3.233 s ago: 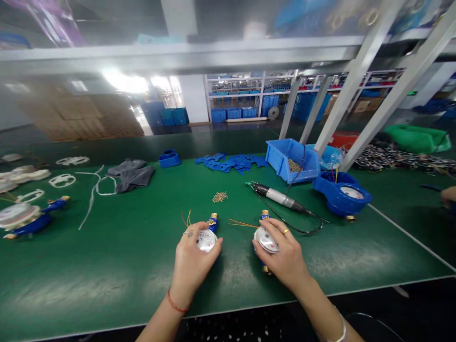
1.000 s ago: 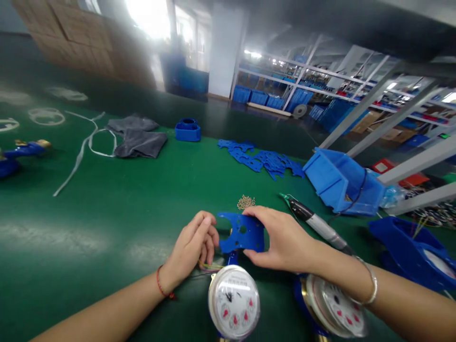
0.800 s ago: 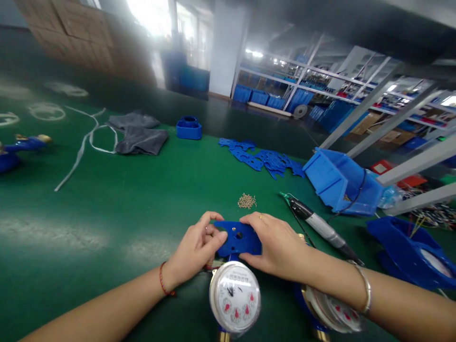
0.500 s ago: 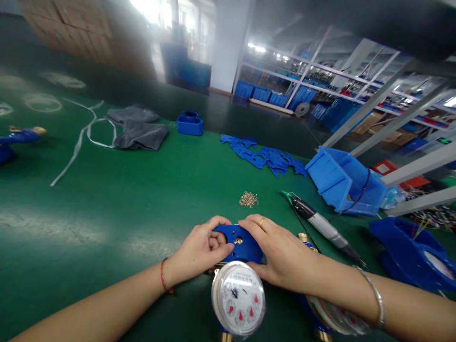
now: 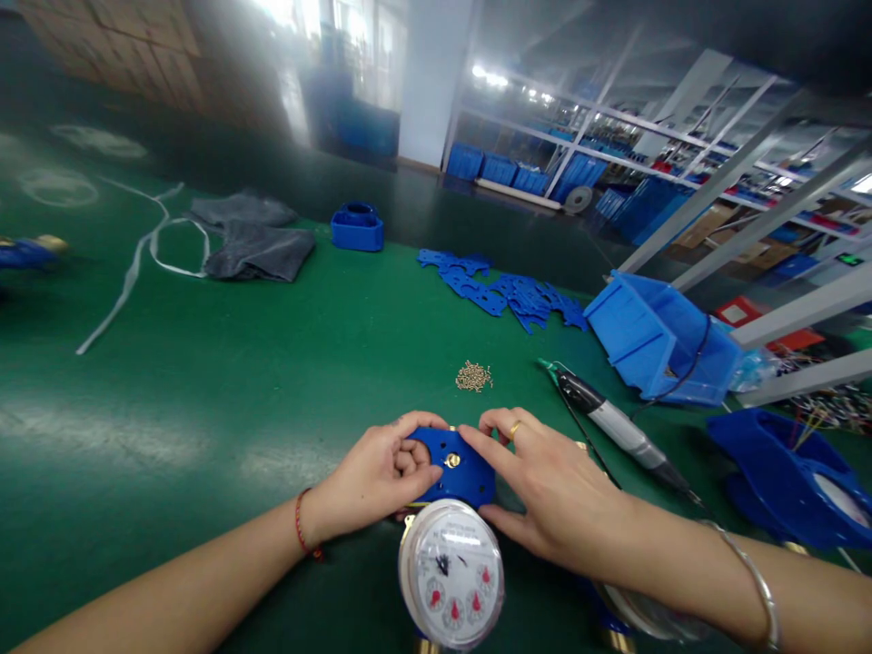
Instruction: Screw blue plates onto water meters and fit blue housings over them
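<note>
A water meter [image 5: 451, 574] with a round white dial and red pointers lies on the green table [image 5: 224, 381] right below me. Against its far end sits a flat blue plastic plate [image 5: 450, 465] with holes. My left hand [image 5: 378, 477] grips the plate's left edge. My right hand [image 5: 545, 486] presses on its right side, the index finger lying across the top. A second meter [image 5: 637, 618] lies under my right forearm, mostly hidden.
A small heap of brass screws [image 5: 473, 375] and an electric screwdriver [image 5: 609, 424] lie just beyond the hands. Further back are a pile of blue plates [image 5: 508, 291], a tipped blue bin [image 5: 658, 341], grey cloths [image 5: 255, 241] and a blue housing [image 5: 783, 477] at right.
Earlier each hand held one meter. A second ago my right hand held the blue plate up; both hands have since lowered it onto the near meter's end and now press it there.
</note>
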Motion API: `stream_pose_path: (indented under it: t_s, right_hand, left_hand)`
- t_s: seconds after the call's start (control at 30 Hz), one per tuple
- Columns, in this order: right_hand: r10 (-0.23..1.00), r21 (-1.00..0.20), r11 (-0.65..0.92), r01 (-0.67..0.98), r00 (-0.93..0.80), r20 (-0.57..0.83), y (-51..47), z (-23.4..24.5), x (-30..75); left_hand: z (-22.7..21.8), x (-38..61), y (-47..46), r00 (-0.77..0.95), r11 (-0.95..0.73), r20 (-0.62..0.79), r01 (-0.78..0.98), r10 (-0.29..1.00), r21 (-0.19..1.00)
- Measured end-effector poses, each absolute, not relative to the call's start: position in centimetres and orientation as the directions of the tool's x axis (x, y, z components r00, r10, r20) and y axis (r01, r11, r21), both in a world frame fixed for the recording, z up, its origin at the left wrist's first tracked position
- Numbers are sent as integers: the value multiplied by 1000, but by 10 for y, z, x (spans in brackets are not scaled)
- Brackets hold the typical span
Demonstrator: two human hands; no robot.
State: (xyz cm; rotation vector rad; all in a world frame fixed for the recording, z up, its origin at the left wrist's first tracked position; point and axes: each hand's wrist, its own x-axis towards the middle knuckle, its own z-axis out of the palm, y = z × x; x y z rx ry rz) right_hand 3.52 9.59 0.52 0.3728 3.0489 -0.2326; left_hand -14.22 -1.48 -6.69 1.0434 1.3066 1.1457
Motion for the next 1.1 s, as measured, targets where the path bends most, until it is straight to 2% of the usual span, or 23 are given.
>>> stream_pose_path:
  t_s: [0.13,0.4,0.87,1.1]
  right_hand:
    - [251,-171,949,264,-963,-94,96,3,35]
    - [272,-363,871,331,-941,-203,105,10,31]
    - [288,-370,854,365,-925,-248,105,2,33]
    - [286,-393,837,381,-917,-279,107,2,30]
  left_hand:
    - [-67,-143,-15,-62,181,-186,-77,981,980]
    - [-67,-144,-14,64,245,-237,-206,969,947]
    - [-66,-150,-15,172,256,-221,-225,960,940]
    - [-66,-154,-14,193,304,-261,-244,946,921]
